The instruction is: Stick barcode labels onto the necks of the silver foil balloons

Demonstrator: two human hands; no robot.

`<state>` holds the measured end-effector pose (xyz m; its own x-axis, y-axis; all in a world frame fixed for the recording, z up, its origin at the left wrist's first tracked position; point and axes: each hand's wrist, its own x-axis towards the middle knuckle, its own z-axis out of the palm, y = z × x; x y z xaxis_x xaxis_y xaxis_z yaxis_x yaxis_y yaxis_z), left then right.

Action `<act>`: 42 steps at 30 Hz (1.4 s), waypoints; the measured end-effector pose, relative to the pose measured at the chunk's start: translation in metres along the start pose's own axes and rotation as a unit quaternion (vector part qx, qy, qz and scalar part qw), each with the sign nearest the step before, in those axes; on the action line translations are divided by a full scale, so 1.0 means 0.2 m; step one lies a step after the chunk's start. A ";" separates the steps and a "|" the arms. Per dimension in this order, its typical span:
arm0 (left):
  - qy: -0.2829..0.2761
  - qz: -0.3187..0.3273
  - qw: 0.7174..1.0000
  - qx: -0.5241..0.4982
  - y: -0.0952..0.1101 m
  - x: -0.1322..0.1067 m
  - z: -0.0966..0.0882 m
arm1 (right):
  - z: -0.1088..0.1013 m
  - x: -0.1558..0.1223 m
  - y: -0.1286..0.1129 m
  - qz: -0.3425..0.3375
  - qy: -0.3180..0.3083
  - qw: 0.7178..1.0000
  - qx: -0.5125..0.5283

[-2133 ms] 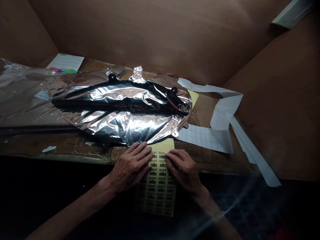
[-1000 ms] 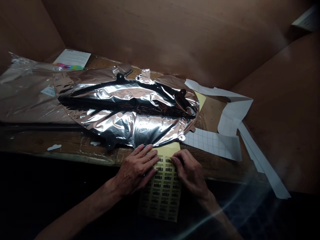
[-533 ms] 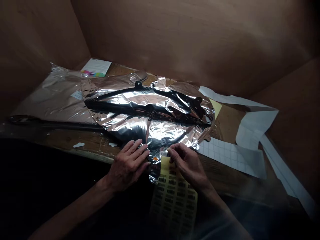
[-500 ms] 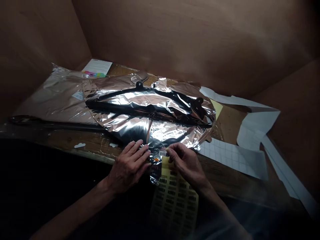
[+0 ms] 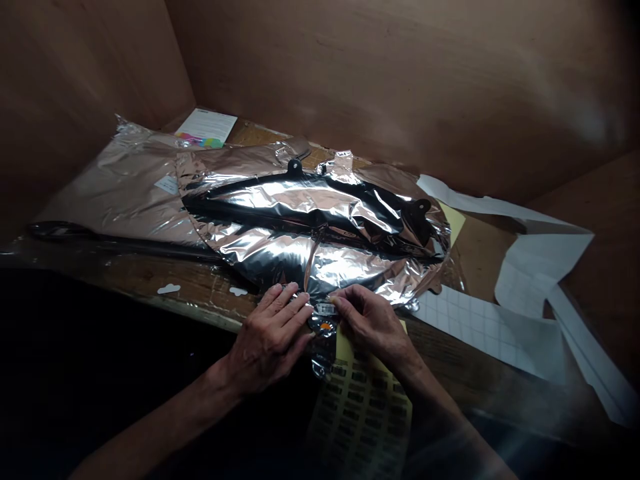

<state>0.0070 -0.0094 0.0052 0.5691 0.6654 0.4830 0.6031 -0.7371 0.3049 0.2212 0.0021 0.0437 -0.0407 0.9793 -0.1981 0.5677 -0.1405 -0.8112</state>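
Observation:
A flattened foil balloon (image 5: 280,243), black and shiny metallic, lies across the table with its narrow tail towards me. My left hand (image 5: 273,333) rests flat on its near edge, fingers stretched out beside the tail. Thumb and forefinger of my right hand (image 5: 373,327) pinch the right end of a small white barcode sticker (image 5: 326,309), which lies against the foil just above an orange dot. Below my right hand, a yellow sheet of barcode labels (image 5: 363,413) hangs past the table edge, partly hidden by the hand.
A clear plastic bag (image 5: 115,187) lies at the left. Behind it is a printed card (image 5: 207,127). White backing-paper strips (image 5: 480,327) curl at the right. Small white cut-outs (image 5: 169,289) lie near the wooden table's front edge (image 5: 200,312). Wooden panels (image 5: 375,87) enclose the back and sides.
The view has shifted, so everything appears further right. The barcode sticker now lies flatter against the foil by my right fingertips. My left hand keeps its place on the balloon.

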 end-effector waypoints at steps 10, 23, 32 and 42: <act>-0.044 -0.038 0.998 -0.001 0.05 0.05 -0.04 | -0.02 -0.10 0.00 -0.155 0.136 0.931 -0.302; 0.026 -0.024 0.994 -0.104 0.02 0.15 -0.04 | -0.15 0.03 0.03 -0.411 -0.025 0.861 -0.298; 0.168 -0.011 0.984 -0.059 0.04 0.13 0.06 | -0.19 0.19 0.01 -0.132 -0.150 0.980 0.008; -0.029 0.112 0.988 -0.098 0.03 0.06 0.01 | -0.37 0.50 -0.29 -0.102 0.060 0.991 -0.056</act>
<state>0.0190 -0.0055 0.0113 0.7099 0.4852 0.5105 0.3421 -0.8711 0.3523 0.2445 0.1186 0.1118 -0.0692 0.9970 0.0355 0.6454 0.0719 -0.7604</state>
